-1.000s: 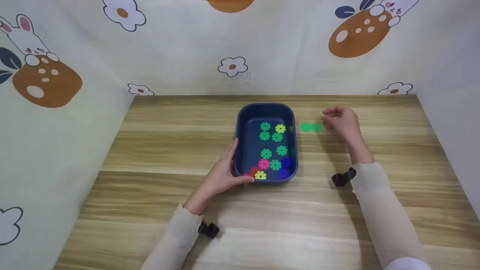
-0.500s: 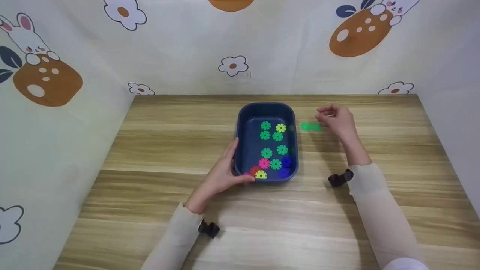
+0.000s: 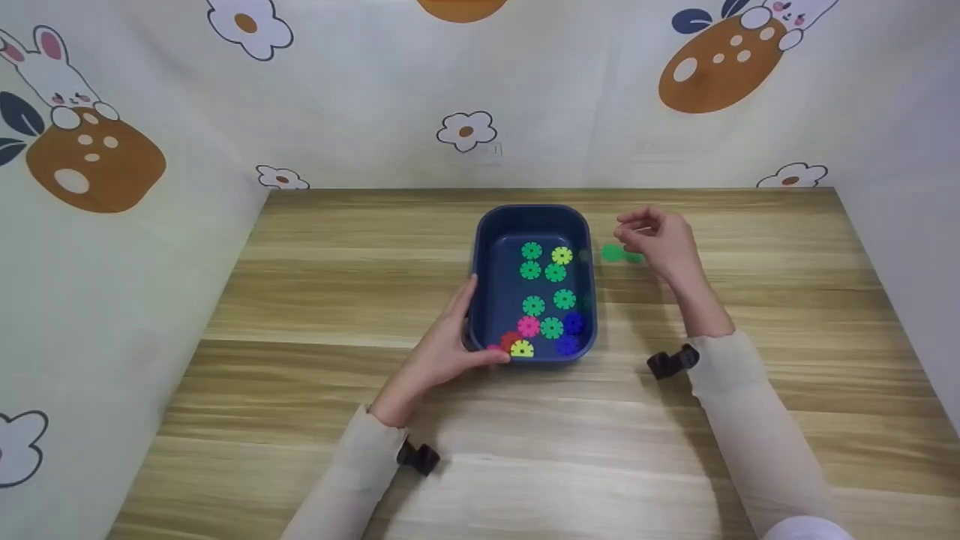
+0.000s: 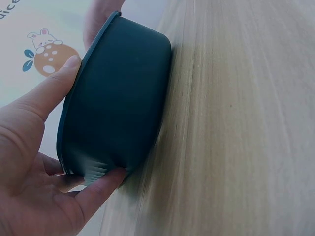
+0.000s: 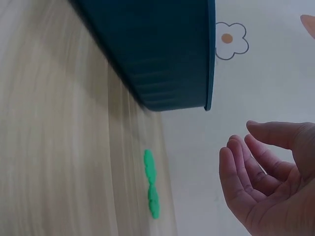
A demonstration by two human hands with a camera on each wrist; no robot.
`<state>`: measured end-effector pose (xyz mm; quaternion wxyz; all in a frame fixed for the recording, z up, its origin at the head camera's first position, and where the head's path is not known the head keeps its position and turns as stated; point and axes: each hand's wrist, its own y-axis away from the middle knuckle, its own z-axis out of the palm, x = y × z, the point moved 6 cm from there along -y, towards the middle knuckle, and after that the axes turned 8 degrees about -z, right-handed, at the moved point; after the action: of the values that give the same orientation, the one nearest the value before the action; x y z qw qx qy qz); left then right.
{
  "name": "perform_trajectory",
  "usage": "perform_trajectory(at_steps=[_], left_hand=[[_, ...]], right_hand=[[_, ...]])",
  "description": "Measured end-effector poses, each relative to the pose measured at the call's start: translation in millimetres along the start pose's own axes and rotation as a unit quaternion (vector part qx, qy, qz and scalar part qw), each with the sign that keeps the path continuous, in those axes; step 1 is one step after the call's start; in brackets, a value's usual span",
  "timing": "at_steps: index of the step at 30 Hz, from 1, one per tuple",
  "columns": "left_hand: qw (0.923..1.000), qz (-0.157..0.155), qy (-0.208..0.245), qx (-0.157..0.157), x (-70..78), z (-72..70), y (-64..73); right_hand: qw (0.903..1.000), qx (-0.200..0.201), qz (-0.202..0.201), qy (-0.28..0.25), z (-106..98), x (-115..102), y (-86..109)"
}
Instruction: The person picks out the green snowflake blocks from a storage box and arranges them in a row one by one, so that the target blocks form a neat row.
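My left hand (image 3: pixel 442 349) grips the near left corner of a dark blue plastic bin (image 3: pixel 499 270); in the left wrist view the thumb lies at its rim and the fingers at its outer wall. Notched plastic discs lie inside the bin: several green (image 3: pixel 551 328), two yellow (image 3: pixel 562 256), two blue (image 3: pixel 568 346), others pink (image 3: pixel 528 326) and red. Right of the bin, two joined green discs (image 3: pixel 613 253) lie on the table, partly behind my right hand (image 3: pixel 664 240). That hand hovers above them, fingers loosely curled, holding nothing in the right wrist view.
The wood-grain table (image 3: pixel 315 300) stretches around the bin. A pale wall cloth (image 3: pixel 360 112) with rabbits and flowers rises along the table's back and left edges. Black cameras (image 3: pixel 418 458) sit on both wrists.
My right hand has moved left toward the bin, now covering part of the joined green discs in the head view. The left hand and the bin have stayed in place.
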<state>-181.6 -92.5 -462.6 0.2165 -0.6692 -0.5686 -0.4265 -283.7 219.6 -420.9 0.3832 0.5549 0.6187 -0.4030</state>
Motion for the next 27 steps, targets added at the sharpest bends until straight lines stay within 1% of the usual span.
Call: perform_trajectory(at_steps=[5,10,15,21,27], left_hand=[[1.0000,0.002,-0.001,0.000,0.6,-0.2,-0.5],[1.0000,-0.004,0.002,-0.002,0.1,0.1,-0.2],[1.0000,-0.006,0.001,-0.002,-0.4,0.8,-0.4],[1.0000,-0.004,-0.002,0.000,0.1,0.6,-0.3],[1.0000,0.002,0.002,-0.002,1.1,0.1,0.5]], right_hand=[[0.9998,-0.001,-0.013,-0.013,6.9,-11.6,5.0],[0.9993,-0.006,-0.027,-0.024,15.1,-22.0,8.9],[0.9985,-0.012,-0.039,-0.035,23.2,-28.6,12.0],[0.9984,-0.015,-0.049,-0.023,32.7,-34.4,15.5],[0.9974,-0.029,-0.062,-0.024,43.8,-39.1,19.4]])
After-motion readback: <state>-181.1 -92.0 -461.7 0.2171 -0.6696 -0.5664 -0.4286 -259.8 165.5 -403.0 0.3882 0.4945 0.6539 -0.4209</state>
